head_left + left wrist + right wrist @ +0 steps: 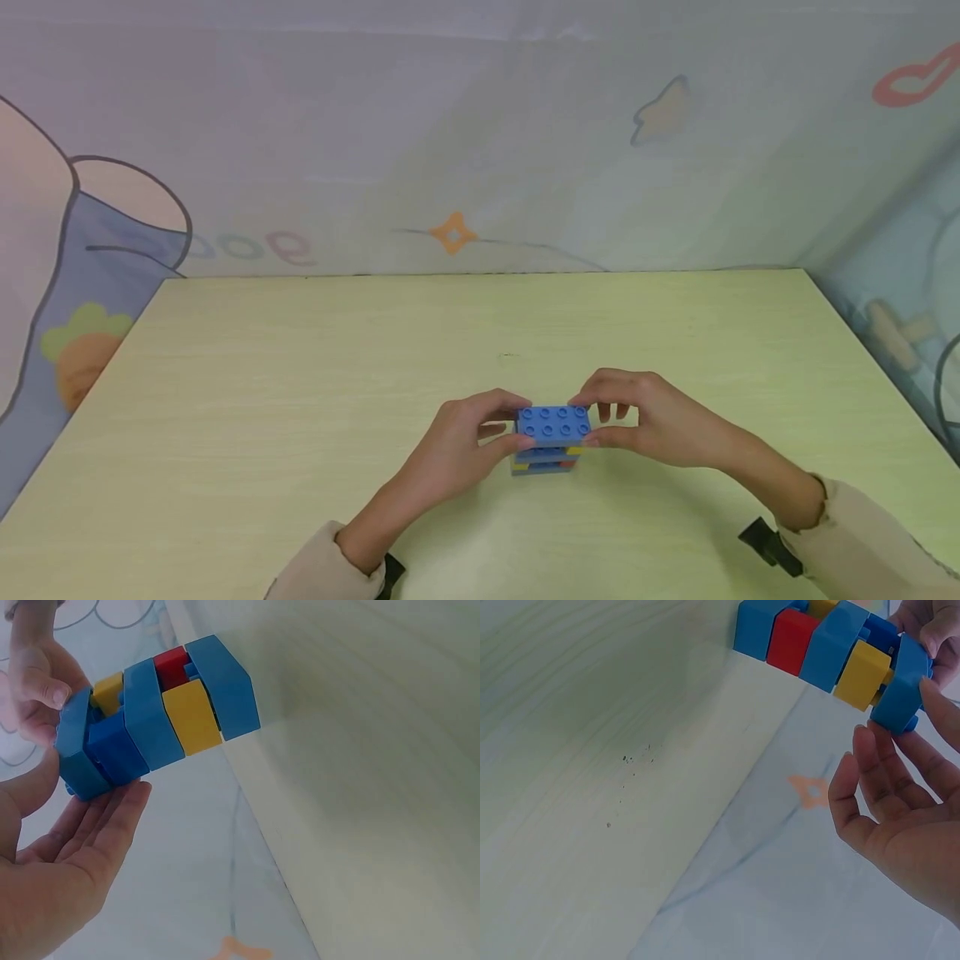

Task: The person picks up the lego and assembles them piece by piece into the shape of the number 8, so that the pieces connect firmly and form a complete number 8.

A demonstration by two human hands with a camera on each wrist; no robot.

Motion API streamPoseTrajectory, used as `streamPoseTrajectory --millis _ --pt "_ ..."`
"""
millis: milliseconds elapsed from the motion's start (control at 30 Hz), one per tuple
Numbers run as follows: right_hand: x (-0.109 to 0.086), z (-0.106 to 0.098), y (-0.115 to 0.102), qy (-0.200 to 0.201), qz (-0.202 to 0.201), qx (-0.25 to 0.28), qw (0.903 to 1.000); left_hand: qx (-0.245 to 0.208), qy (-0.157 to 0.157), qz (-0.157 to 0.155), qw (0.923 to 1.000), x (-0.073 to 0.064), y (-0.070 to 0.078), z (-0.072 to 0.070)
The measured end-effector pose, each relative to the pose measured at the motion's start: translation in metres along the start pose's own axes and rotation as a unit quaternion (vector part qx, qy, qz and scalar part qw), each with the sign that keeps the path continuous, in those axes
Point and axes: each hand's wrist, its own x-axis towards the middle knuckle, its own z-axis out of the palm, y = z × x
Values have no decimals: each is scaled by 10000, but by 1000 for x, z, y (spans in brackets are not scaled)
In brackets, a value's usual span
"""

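Note:
A tower of toy building bricks stands upright on the table, topped by a blue studded brick. My left hand holds its left end, thumb in front and fingers behind. At the right end, my right hand pinches the same brick between thumb and index finger, its other fingers loosely bent. Under the top brick, a small blue brick and a small yellow brick sit side by side. Below them come a middle blue brick, then a yellow brick beside a red brick, then a bottom blue brick.
The pale wooden table reaches back to a printed cloth backdrop. Dark straps show by the beige sleeves. Small dark specks mark the tabletop behind the tower.

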Motion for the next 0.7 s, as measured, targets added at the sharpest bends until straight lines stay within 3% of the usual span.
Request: streamPoseTrajectory --millis 700 --pt "-1 1 0 120 -181 6 9998 661 -28 166 9977 -1 4 -2"
